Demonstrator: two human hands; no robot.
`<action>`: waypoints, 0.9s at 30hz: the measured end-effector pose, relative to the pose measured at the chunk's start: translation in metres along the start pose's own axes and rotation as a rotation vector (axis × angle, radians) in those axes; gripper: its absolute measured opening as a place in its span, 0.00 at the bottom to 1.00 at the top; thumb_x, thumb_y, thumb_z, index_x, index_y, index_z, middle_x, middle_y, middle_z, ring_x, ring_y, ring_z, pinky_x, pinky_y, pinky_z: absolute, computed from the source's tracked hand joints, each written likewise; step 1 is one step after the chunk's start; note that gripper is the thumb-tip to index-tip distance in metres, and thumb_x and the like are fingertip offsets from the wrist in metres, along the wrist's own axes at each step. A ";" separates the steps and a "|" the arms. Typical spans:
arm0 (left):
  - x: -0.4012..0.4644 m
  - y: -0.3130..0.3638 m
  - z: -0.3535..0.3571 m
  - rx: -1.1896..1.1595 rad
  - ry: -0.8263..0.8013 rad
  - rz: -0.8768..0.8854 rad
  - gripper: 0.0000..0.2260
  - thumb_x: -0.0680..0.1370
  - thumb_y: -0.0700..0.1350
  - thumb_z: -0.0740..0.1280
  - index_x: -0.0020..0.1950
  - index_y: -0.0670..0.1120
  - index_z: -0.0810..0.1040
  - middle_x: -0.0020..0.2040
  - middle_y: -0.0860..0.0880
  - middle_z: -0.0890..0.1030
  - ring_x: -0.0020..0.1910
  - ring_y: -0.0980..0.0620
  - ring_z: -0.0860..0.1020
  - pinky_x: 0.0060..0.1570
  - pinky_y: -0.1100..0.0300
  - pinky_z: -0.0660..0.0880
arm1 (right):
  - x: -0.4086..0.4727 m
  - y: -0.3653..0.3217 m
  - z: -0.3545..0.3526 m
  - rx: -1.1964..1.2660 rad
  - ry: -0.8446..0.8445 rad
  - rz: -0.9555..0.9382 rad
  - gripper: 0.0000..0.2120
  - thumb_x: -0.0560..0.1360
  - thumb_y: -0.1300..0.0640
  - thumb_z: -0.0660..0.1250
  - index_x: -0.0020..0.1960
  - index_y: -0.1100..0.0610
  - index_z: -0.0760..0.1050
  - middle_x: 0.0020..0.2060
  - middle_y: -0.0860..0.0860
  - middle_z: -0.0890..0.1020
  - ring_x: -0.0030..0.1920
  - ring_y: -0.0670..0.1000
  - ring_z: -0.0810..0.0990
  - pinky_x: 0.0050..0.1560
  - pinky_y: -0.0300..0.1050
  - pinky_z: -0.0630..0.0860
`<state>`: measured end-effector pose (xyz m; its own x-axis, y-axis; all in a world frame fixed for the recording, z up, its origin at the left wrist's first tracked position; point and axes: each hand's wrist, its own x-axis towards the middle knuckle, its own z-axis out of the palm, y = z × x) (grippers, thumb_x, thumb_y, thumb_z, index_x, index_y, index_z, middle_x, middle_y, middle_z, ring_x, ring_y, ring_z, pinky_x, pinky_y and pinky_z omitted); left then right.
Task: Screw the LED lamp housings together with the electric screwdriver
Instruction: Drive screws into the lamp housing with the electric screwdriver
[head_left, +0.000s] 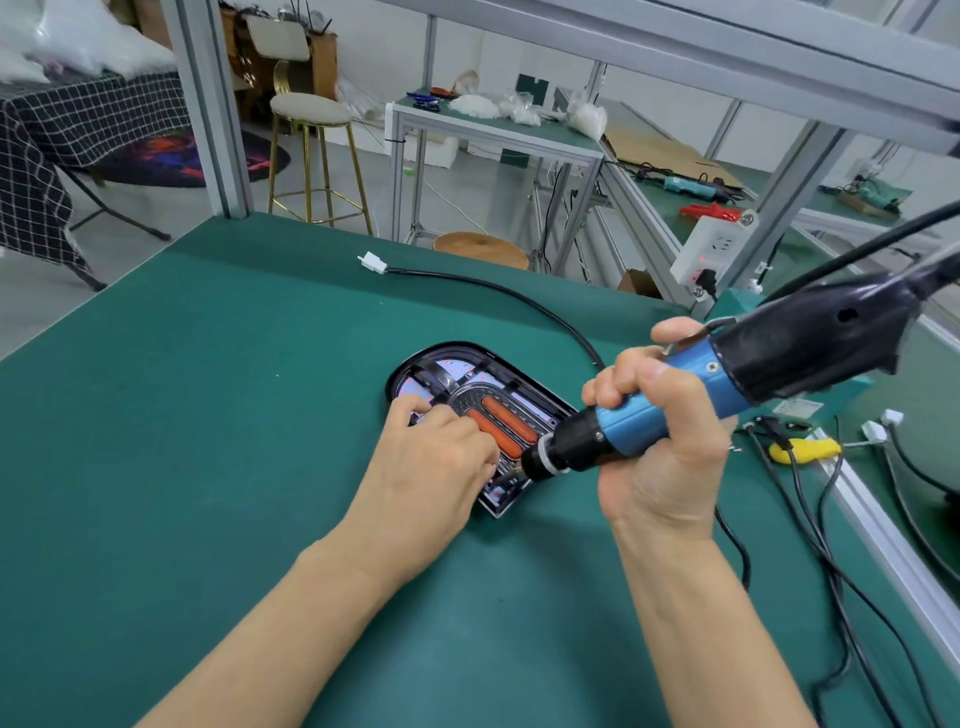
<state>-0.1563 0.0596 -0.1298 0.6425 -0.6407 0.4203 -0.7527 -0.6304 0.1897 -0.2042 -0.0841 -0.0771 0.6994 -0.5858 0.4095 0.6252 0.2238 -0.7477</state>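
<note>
A green work mat (208, 415) fills most of the frame from the lower left up to the middle, bounded on the right by a pale aluminium rail (883, 540) that runs toward the lower right corner. Just right of centre on the mat lies the LED lamp housing (470, 384), a flat black shell rounded at its far end, with two orange strips side by side along its middle and pale panels around them. From behind the housing a black cable (519, 296) curves up and left across the mat to a small white connector (372, 262) near the mat's far edge. The electric screwdriver (675, 400) slants from the upper right of the frame down toward the centre: black upper body with its cord leaving at the right edge, blue grip, black chuck, and a bit whose tip meets the housing's near end. The right hand (660, 441) is clenched round the blue grip, fingers wrapped over the top and thumb side toward the camera. The left hand (431, 457) lies on the near left part of the housing, its fingers bent with the tips pressing down on the shell close to the bit; whether they pinch a screw cannot be told. Right of the rail, at the middle right edge, several dark cords (831, 571) trail down, with a yellow plug (802, 449) among them.
</note>
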 end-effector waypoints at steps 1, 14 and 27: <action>-0.001 0.000 0.000 0.016 -0.001 0.002 0.06 0.75 0.43 0.65 0.37 0.49 0.77 0.34 0.53 0.77 0.37 0.48 0.77 0.53 0.53 0.61 | -0.001 0.001 0.000 -0.015 -0.013 -0.006 0.10 0.66 0.66 0.60 0.46 0.56 0.70 0.26 0.50 0.70 0.26 0.50 0.70 0.33 0.42 0.70; 0.002 0.000 0.000 0.045 0.045 0.079 0.14 0.73 0.48 0.55 0.33 0.49 0.78 0.31 0.54 0.77 0.32 0.49 0.78 0.47 0.53 0.63 | -0.010 0.003 0.009 -0.020 -0.134 -0.054 0.12 0.64 0.62 0.64 0.44 0.48 0.76 0.26 0.47 0.74 0.27 0.50 0.71 0.33 0.43 0.71; 0.018 0.024 -0.008 0.071 0.101 0.003 0.14 0.72 0.47 0.53 0.30 0.48 0.71 0.27 0.52 0.72 0.29 0.47 0.73 0.42 0.52 0.64 | -0.016 -0.047 -0.038 0.144 0.323 -0.181 0.15 0.62 0.65 0.64 0.48 0.55 0.69 0.28 0.49 0.70 0.26 0.48 0.70 0.34 0.40 0.71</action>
<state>-0.1638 0.0369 -0.1106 0.6199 -0.5978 0.5083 -0.7404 -0.6602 0.1266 -0.2581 -0.1148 -0.0684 0.4432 -0.8352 0.3256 0.7864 0.1879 -0.5884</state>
